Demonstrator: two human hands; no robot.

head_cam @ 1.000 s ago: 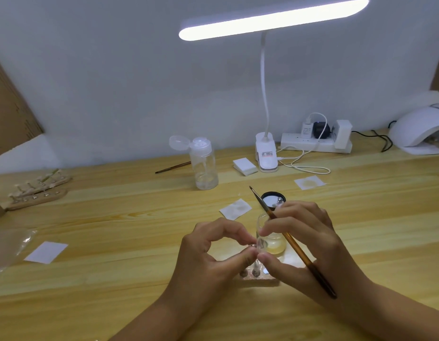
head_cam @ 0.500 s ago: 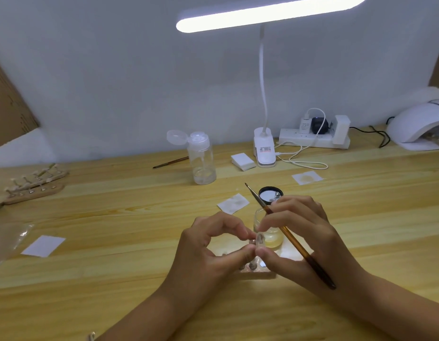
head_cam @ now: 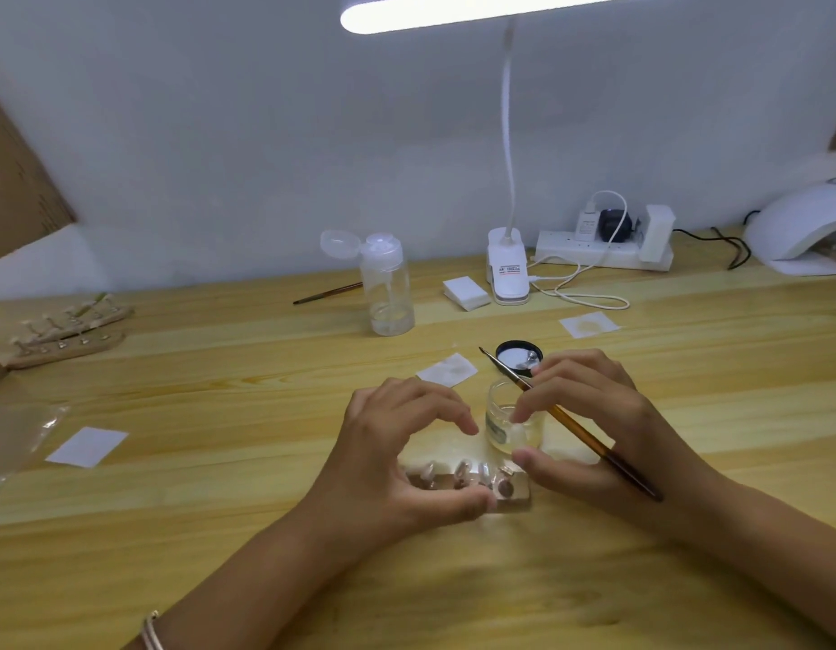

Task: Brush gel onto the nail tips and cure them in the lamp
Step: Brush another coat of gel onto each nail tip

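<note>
A small wooden nail tip holder (head_cam: 517, 494) lies on the table near me, with several clear nail tips (head_cam: 463, 471) standing on it. My left hand (head_cam: 397, 462) cups the holder's left end, thumb against its front edge, fingers arched above the tips. My right hand (head_cam: 594, 429) holds a thin brown brush (head_cam: 576, 429) between its fingers, bristles pointing up and left. Its thumb reaches toward the holder's right end. Just behind the holder stands an open glass gel jar (head_cam: 503, 426), with its black lid (head_cam: 519, 355) lying further back. The white curing lamp (head_cam: 800, 227) sits at the far right.
Paper wipes (head_cam: 446, 368) (head_cam: 589, 325) (head_cam: 87, 447) lie scattered on the wooden table. A clear bottle (head_cam: 388, 293), a second brush (head_cam: 329, 293), a clip desk lamp (head_cam: 507, 274) and a power strip (head_cam: 603, 248) line the back. Other tip holders (head_cam: 64, 335) lie at the far left.
My hands were pinching one nail tip together above the holder. They have moved apart, and the tips stand uncovered on the holder. The brush stays in my right hand.
</note>
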